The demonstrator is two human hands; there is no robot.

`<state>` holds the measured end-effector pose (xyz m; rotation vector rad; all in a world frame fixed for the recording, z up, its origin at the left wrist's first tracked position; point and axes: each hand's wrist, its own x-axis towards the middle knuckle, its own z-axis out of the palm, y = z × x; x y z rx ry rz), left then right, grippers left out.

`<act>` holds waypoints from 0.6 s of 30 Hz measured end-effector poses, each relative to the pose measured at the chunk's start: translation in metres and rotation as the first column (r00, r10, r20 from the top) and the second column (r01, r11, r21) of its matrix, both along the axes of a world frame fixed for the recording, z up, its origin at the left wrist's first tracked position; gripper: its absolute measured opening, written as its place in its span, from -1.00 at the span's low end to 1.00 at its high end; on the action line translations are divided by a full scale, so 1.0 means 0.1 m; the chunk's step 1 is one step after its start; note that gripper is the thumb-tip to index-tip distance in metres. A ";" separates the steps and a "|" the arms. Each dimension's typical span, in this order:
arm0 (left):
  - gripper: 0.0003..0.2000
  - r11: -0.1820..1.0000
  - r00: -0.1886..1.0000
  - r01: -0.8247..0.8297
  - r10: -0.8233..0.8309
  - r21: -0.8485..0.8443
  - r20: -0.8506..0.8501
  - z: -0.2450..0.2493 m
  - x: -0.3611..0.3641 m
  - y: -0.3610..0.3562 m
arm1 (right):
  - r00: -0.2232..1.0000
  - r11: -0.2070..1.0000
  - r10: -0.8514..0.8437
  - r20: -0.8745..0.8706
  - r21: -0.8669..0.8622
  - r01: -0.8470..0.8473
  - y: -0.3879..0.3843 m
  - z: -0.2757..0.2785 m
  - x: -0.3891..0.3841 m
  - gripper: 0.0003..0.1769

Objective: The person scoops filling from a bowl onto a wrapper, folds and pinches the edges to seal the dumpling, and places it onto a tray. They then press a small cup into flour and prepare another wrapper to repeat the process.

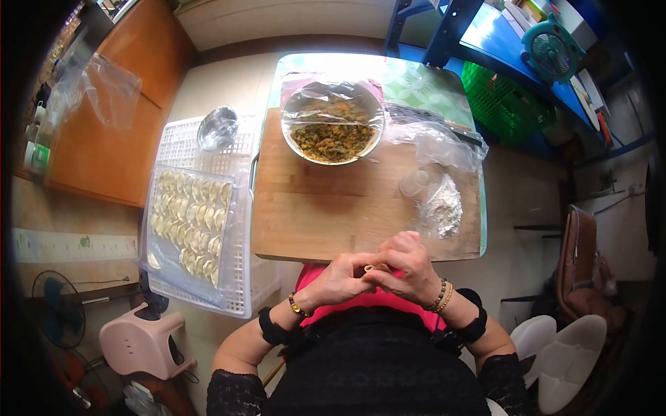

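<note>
At the near edge of the wooden board, my left hand [340, 279] and my right hand [406, 269] meet with their fingers closed on one small dumpling [375, 268]. Only a pale folded edge of it shows between the fingertips. Beyond my hands stands a metal bowl [286, 132] of chopped green and orange filling [333, 141], partly covered by clear plastic film. To the left, rows of shaped dumplings [191, 218] lie on a plastic-lined tray [158, 239]. White flour [444, 206] is heaped on the board's right side, beside a small clear glass [414, 183].
The wooden board [312, 215] rests on a table with a green patterned cover [430, 87]. A knife [461, 134] and crumpled plastic bag [444, 149] lie at its right back. A white crate [243, 277] supports the tray; a pink stool [139, 340] stands lower left.
</note>
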<state>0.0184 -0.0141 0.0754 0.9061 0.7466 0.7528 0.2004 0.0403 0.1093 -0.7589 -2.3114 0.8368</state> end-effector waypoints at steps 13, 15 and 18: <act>-0.68 1.000 1.000 -0.008 0.008 -0.007 -0.008 0.01 0.02 -0.01 | 1.000 0.999 -0.008 -0.012 0.039 0.008 -0.01 0.00 -0.05 -0.86; -0.71 0.999 0.999 0.023 -0.021 0.034 -0.047 -0.03 0.01 -0.01 | 1.000 0.999 0.030 -0.002 0.015 -0.030 -0.01 -0.02 -0.05 -0.88; -0.77 0.997 0.997 0.048 -0.044 0.066 -0.071 -0.04 0.00 -0.01 | 0.998 0.999 0.047 0.036 0.017 -0.048 -0.03 -0.05 -0.08 -0.87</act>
